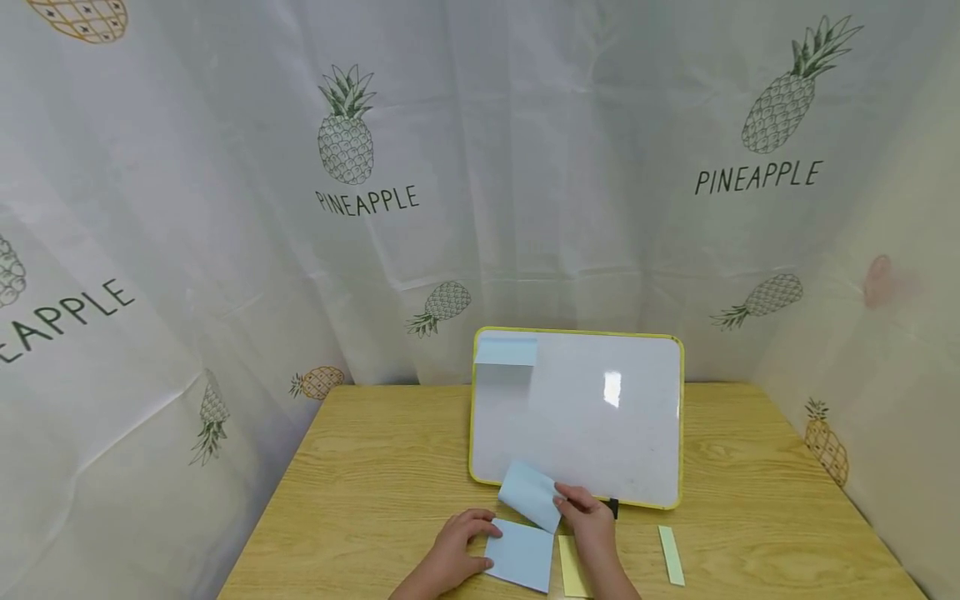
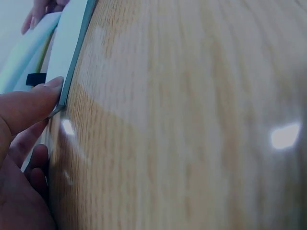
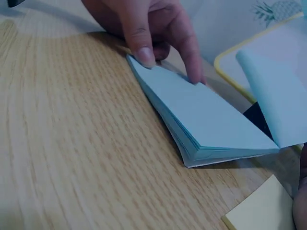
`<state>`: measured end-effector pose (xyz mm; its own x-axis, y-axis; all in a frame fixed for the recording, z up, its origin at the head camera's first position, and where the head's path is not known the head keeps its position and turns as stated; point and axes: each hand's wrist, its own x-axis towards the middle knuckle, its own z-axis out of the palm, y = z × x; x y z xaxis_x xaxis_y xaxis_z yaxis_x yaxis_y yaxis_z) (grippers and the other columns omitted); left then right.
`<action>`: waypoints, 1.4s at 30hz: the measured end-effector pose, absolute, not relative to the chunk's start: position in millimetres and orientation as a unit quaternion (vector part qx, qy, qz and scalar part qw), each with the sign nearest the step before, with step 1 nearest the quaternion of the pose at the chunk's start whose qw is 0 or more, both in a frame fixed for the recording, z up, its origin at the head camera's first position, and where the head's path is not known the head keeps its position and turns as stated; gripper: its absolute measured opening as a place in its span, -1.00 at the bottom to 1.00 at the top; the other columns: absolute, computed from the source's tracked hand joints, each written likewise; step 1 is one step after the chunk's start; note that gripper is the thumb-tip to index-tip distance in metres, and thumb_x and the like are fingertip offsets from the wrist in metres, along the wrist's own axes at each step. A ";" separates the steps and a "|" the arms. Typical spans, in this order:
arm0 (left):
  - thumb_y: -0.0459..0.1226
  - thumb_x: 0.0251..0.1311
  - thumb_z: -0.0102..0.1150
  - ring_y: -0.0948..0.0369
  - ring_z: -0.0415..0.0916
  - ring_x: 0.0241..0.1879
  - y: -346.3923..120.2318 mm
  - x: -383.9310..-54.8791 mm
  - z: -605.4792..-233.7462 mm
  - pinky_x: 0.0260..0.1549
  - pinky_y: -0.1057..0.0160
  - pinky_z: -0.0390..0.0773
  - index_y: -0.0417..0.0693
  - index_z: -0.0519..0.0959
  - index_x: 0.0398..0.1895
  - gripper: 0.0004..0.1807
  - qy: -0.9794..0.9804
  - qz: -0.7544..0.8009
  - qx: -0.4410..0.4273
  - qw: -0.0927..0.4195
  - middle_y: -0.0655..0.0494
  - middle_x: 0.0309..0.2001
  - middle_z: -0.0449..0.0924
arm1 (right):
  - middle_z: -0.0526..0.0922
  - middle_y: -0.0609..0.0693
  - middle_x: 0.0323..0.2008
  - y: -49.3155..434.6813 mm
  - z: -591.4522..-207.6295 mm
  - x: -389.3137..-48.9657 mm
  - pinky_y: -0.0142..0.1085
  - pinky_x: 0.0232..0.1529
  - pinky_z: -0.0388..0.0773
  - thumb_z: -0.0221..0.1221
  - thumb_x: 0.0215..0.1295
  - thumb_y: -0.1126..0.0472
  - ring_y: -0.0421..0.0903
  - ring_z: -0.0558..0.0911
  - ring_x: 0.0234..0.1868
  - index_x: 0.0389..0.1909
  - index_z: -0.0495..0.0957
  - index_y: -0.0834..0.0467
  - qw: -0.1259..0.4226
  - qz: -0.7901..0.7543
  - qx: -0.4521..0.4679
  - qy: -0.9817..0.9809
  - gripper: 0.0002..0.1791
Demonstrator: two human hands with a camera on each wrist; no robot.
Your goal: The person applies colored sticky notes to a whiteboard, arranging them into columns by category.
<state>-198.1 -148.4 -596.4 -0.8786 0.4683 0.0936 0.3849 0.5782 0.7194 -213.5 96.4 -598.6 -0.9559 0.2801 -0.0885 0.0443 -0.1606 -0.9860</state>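
Note:
A thick pad of light-blue sticky notes [image 1: 521, 557] lies on the wooden table. My left hand [image 1: 453, 552] grips the pad's left edge, its thumb and fingers at the corners in the head view. Between the thumb and fingers of my right hand [image 1: 588, 529] is a single blue sticky note [image 1: 531, 493], curled and raised above the pad's far side. In the right wrist view the note's lower corner meets a corner of the pad; whether it still sticks there I cannot tell. Partly under my right forearm is a yellow sticky pad [image 1: 572, 568].
Behind the hands a yellow-framed whiteboard [image 1: 585, 417] leans back, with a blue sticky note [image 1: 506, 351] at its upper left. Something small and black [image 1: 613, 507] shows at its lower edge. A narrow pale-green strip [image 1: 671, 556] lies to the right. A pineapple-print curtain [image 1: 525, 167] surrounds the table.

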 end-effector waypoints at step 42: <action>-0.24 0.14 0.40 0.22 0.43 -0.40 -129.9 -222.1 -490.0 -0.45 0.33 0.48 -0.08 0.46 0.21 -0.44 0.800 0.584 0.139 0.013 0.04 -0.21 0.62 | 0.66 0.13 -0.38 96.7 -514.9 -220.8 -0.25 -0.38 0.64 0.34 0.13 0.45 -0.08 0.66 -0.51 -0.16 0.63 0.43 0.064 0.748 -0.042 -0.660 -0.76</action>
